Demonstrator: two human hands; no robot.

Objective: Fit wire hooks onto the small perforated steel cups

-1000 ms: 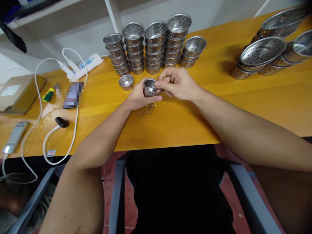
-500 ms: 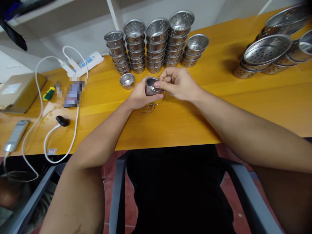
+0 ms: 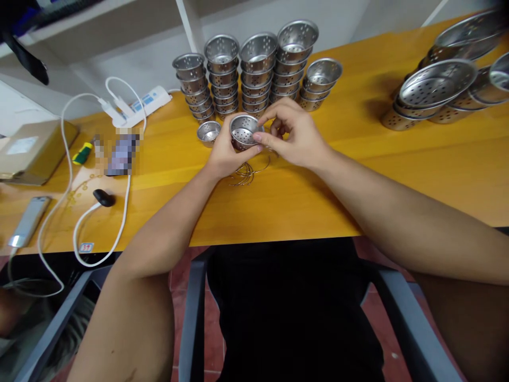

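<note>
Perforated cup (image 3: 243, 136) is being gripped by left hand (image 3: 225, 153), presumably steadied for three-o'clock right hand (image 3: 297, 131), whose hold is unclear.

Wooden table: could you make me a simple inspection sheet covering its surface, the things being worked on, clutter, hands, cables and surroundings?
Surface: wooden table, some marks at left.
Job's things: perforated cup in hand; curved wires on the table just below; stacked cups behind; wider perforated vessels at right.
Clutter: cardboard box, yellow-green handle, small black object, all at left.
Hands: left hand grips the cup; right hand has fingertips at its rim, any wire between them unclear.
Cables: white cables loop at left; power strip behind.
Surroundings: shelf above, grey chair, red floor.
</note>
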